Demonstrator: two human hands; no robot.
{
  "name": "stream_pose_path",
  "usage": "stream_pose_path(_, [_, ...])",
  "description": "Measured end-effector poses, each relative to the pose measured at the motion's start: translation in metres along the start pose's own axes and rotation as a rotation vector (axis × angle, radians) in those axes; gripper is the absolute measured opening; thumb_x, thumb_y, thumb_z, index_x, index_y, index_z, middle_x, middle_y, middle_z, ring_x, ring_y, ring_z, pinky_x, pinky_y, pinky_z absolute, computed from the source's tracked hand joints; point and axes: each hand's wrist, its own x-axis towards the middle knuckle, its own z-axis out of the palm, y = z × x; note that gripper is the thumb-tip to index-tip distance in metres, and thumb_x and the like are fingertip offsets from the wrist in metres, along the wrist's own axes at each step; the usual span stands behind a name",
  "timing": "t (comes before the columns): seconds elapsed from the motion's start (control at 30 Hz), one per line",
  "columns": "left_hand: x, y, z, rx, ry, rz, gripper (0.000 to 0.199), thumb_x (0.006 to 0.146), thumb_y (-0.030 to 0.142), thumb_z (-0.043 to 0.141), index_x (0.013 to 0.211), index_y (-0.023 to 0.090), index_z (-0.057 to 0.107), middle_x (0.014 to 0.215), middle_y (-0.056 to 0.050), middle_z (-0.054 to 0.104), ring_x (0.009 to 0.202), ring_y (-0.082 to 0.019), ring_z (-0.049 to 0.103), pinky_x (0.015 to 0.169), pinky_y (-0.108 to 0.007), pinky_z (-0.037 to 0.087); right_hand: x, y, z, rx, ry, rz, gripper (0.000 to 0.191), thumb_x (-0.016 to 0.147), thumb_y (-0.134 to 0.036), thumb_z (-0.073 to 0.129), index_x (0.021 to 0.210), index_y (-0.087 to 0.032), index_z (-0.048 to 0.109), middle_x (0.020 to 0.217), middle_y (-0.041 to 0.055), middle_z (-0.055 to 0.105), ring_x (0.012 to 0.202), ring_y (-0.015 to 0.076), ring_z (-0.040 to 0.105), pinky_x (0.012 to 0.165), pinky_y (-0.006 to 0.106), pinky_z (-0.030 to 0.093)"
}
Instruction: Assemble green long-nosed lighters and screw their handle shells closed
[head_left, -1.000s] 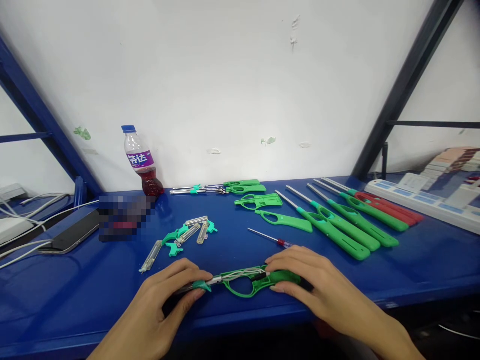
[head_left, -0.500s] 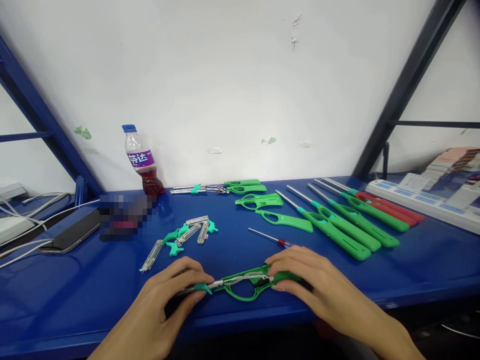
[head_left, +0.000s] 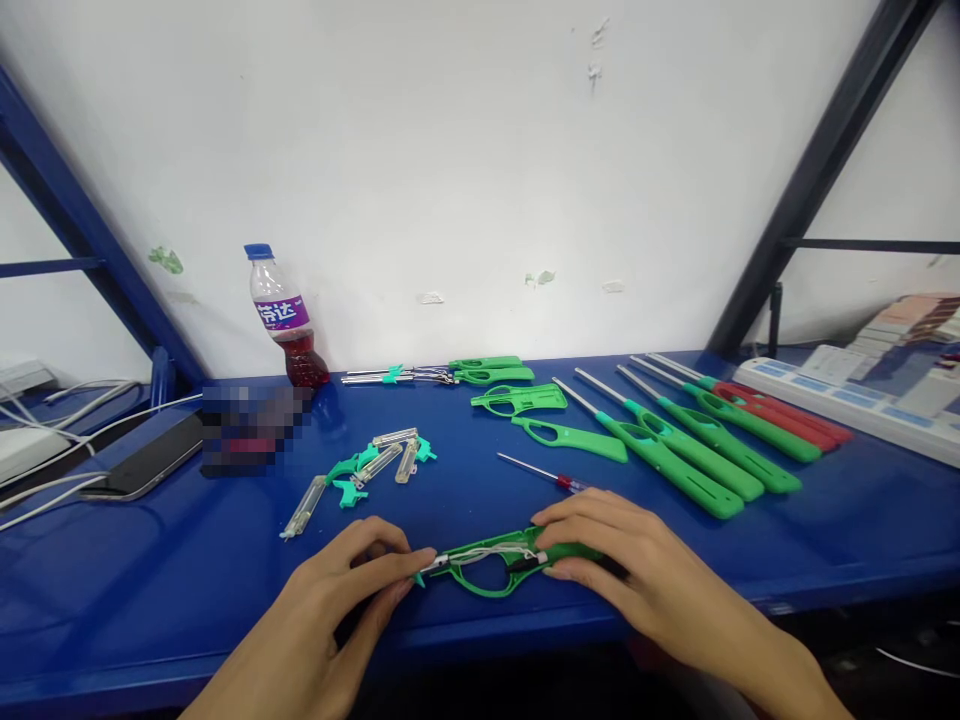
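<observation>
A green lighter shell half [head_left: 491, 594] lies open side up near the table's front edge, with pale wires [head_left: 491, 549] and a dark igniter part [head_left: 523, 565] in it. My left hand [head_left: 349, 590] pinches the metal tube [head_left: 438, 564] at the shell's front end; a teal tip shows below the fingers, and the rest of the tube is hidden. My right hand [head_left: 630, 550] grips the handle end of the shell, its fingers covering much of it. A screwdriver [head_left: 536, 470] with a red and clear handle lies just behind my right hand.
Clear fuel tanks [head_left: 305, 507] and teal triggers [head_left: 349, 493] lie at left. Green shells [head_left: 570, 440] and metal tubes [head_left: 390, 378] lie farther back. Assembled green lighters [head_left: 679, 465] and red ones [head_left: 787, 415] are at right. A bottle [head_left: 289, 320], phone [head_left: 154, 455] and power strip [head_left: 862, 400] surround them.
My left fingers have slid slightly right along the tube toward the shell, and now cover most of the teal piece. My right hand stays nearly in place.
</observation>
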Motion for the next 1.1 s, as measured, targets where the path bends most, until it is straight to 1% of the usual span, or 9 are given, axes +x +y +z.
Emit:
stream_pose_path(0.1, [0.0, 0.001, 0.001, 0.017, 0.007, 0.009, 0.036, 0.111, 0.031, 0.046, 0.132, 0.036, 0.074, 0.114, -0.004, 0.069, 0.091, -0.015, 0.073, 0.083, -0.022, 0.06, 0.0, 0.0, 0.0, 0.0, 0.008, -0.002, 0.014, 0.108, -0.034, 0.063, 0.12, -0.033, 0.069, 0.13, -0.0035, 0.076, 0.124, 0.0181, 0.068, 0.116, 0.035, 0.044])
stream_pose_path(0.23, [0.0, 0.001, 0.0, 0.062, 0.003, 0.022, 0.038, 0.112, 0.03, 0.043, 0.136, 0.036, 0.072, 0.115, -0.004, 0.068, 0.091, -0.015, 0.073, 0.084, -0.022, 0.061, 0.0, -0.001, 0.001, 0.001, 0.017, -0.007, 0.014, 0.108, -0.033, 0.063, 0.12, -0.033, 0.069, 0.129, -0.0031, 0.076, 0.123, 0.0184, 0.068, 0.118, 0.036, 0.042])
stream_pose_path(0.3, [0.001, 0.001, -0.001, 0.102, 0.002, 0.049, 0.038, 0.112, 0.03, 0.043, 0.136, 0.037, 0.072, 0.113, -0.004, 0.068, 0.091, -0.014, 0.073, 0.083, -0.021, 0.061, 0.0, -0.001, 0.001, 0.005, 0.027, -0.007, 0.013, 0.108, -0.033, 0.063, 0.12, -0.033, 0.07, 0.129, -0.0027, 0.076, 0.122, 0.0187, 0.069, 0.119, 0.037, 0.041])
stream_pose_path(0.47, [0.0, 0.0, -0.001, 0.218, 0.065, 0.143, 0.041, 0.11, 0.024, 0.042, 0.134, 0.036, 0.073, 0.109, -0.003, 0.069, 0.087, -0.013, 0.074, 0.079, -0.019, 0.062, 0.0, -0.001, 0.001, 0.013, 0.029, -0.001, 0.013, 0.108, -0.033, 0.064, 0.119, -0.033, 0.07, 0.129, -0.0031, 0.076, 0.122, 0.0188, 0.069, 0.117, 0.037, 0.042])
stream_pose_path(0.6, [-0.004, -0.003, 0.0, 0.312, 0.099, 0.176, 0.043, 0.107, 0.021, 0.044, 0.135, 0.037, 0.073, 0.109, -0.003, 0.072, 0.087, -0.015, 0.076, 0.079, -0.021, 0.063, 0.0, 0.0, 0.002, 0.011, 0.026, 0.006, 0.013, 0.108, -0.032, 0.063, 0.118, -0.035, 0.07, 0.13, -0.0042, 0.076, 0.122, 0.0183, 0.069, 0.117, 0.037, 0.042])
stream_pose_path(0.73, [-0.006, -0.007, -0.001, 0.321, 0.04, 0.151, 0.041, 0.107, 0.023, 0.048, 0.137, 0.039, 0.071, 0.114, -0.003, 0.072, 0.09, -0.017, 0.076, 0.083, -0.024, 0.064, 0.0, -0.001, 0.001, 0.005, 0.024, 0.012, 0.011, 0.108, -0.034, 0.064, 0.118, -0.035, 0.07, 0.13, -0.0055, 0.076, 0.123, 0.0171, 0.068, 0.118, 0.036, 0.042])
stream_pose_path(0.93, [-0.003, -0.008, 0.0, 0.154, -0.018, 0.103, 0.041, 0.11, 0.025, 0.046, 0.144, 0.037, 0.066, 0.12, -0.005, 0.069, 0.099, -0.014, 0.075, 0.088, -0.02, 0.062, 0.0, -0.007, 0.001, -0.05, 0.023, 0.038, 0.017, 0.108, -0.042, 0.063, 0.123, -0.036, 0.068, 0.128, -0.0051, 0.076, 0.127, 0.0186, 0.067, 0.121, 0.039, 0.038])
stream_pose_path(1.03, [-0.002, -0.01, 0.005, 0.143, -0.004, 0.07, 0.042, 0.111, 0.025, 0.045, 0.145, 0.039, 0.064, 0.122, -0.003, 0.069, 0.099, -0.013, 0.076, 0.088, -0.02, 0.063, 0.004, -0.006, 0.003, -0.086, 0.034, -0.023, 0.013, 0.11, -0.038, 0.06, 0.119, -0.035, 0.068, 0.122, -0.0059, 0.077, 0.116, 0.0176, 0.071, 0.118, 0.039, 0.04])
stream_pose_path(1.1, [-0.001, -0.011, 0.009, 0.184, 0.036, 0.07, 0.042, 0.111, 0.025, 0.046, 0.146, 0.041, 0.063, 0.123, -0.001, 0.07, 0.102, -0.014, 0.076, 0.087, -0.021, 0.064, 0.007, -0.004, 0.005, -0.101, 0.05, -0.065, 0.013, 0.111, -0.035, 0.057, 0.116, -0.033, 0.069, 0.118, -0.0053, 0.078, 0.109, 0.0172, 0.072, 0.113, 0.038, 0.043])
